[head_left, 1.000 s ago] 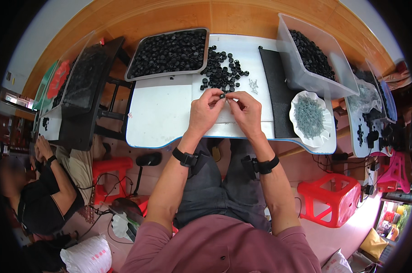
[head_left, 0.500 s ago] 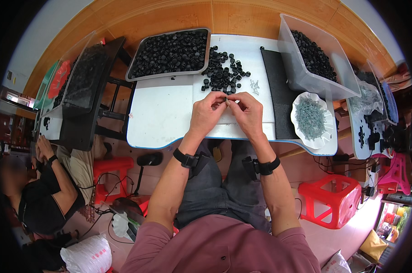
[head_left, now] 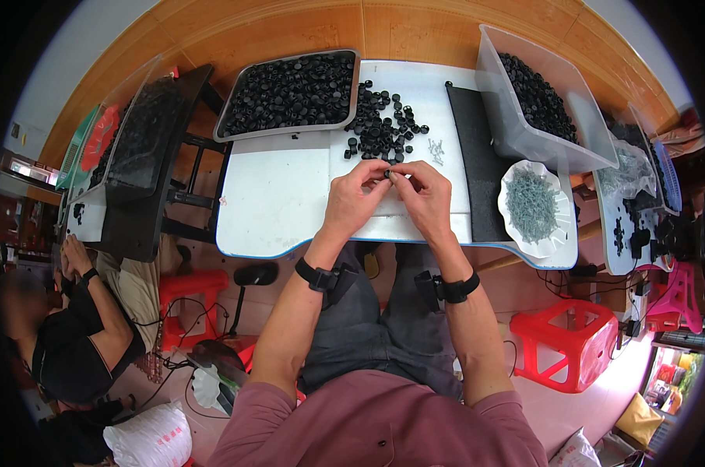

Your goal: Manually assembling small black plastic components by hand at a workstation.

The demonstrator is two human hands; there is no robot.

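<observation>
My left hand (head_left: pixel 354 194) and my right hand (head_left: pixel 421 191) meet over the front of the white table (head_left: pixel 278 194). Between their fingertips they pinch one small round black cap (head_left: pixel 387 174); the fingers partly cover it. Just beyond my hands lies a loose heap of similar black caps (head_left: pixel 379 128). A few small pale screws (head_left: pixel 436 149) rest to the right of that heap. Farther right, a white scalloped dish (head_left: pixel 556 243) holds many thin grey-green screws (head_left: pixel 531 204).
A metal tray (head_left: pixel 284 131) full of black caps stands at the back left. A clear plastic bin (head_left: pixel 523 148) of black parts sits back right, on a dark mat (head_left: pixel 477 171). Red stools (head_left: pixel 564 342) stand on the floor. At left, another person (head_left: pixel 95 327) sits by a black table (head_left: pixel 138 210).
My fingertips have shifted slightly around the black cap, which now shows more plainly between them. The heap, tray and dish stay where they were.
</observation>
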